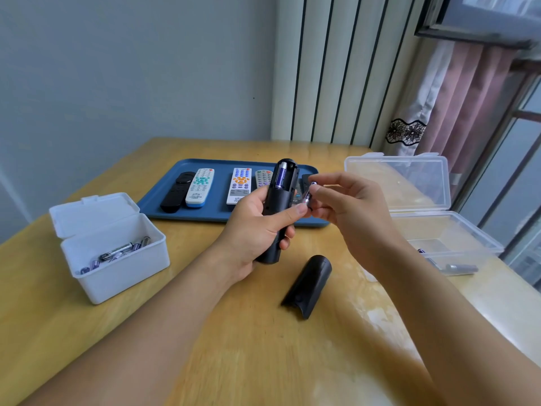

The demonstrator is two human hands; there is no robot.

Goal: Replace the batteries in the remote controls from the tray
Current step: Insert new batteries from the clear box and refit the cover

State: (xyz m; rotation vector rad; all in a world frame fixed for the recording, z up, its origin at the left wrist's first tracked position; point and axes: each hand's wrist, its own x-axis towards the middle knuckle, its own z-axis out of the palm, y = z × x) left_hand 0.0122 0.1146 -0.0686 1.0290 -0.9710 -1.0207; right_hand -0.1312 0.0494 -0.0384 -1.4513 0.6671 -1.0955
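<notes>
My left hand (251, 230) grips a black remote (276, 206) upright, back side toward me, its battery bay uncovered. One purple battery (281, 174) sits in the left slot of the bay. My right hand (348, 212) pinches a second battery (308, 194) just right of the remote. The remote's black battery cover (308, 285) lies on the table below my hands. Behind them a blue tray (164, 200) carries several more remotes, among them a black one (178, 191) and a white one with teal buttons (200, 187).
At the left, a white box (117, 259) with its lid up holds several batteries. A clear plastic box (445, 238), lid open, stands at the right with a few batteries inside. The wooden table (234, 347) meets a wall behind and a window with curtains at the right.
</notes>
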